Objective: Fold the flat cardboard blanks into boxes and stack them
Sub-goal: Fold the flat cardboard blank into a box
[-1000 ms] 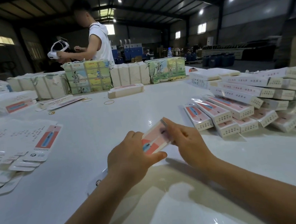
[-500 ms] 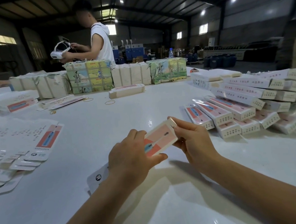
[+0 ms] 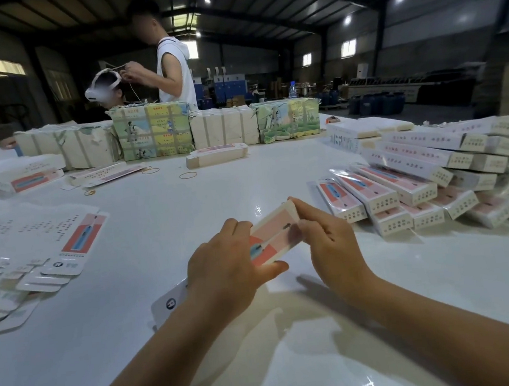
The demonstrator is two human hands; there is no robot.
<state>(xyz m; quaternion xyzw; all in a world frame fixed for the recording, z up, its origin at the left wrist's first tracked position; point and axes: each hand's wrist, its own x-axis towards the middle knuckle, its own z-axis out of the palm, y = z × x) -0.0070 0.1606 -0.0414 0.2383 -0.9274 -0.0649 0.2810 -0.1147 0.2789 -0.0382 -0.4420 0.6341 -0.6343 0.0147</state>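
Both hands, left hand (image 3: 227, 267) and right hand (image 3: 332, 241), pinch the box (image 3: 271, 233) (fingers curled).

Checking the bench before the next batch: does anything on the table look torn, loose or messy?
Yes. The paper wrap on the far-left bundle is torn and peeling. Loose rubber bands lie scattered on the table before the bundles. The stack of folded boxes at right is fanned and uneven, not squared.
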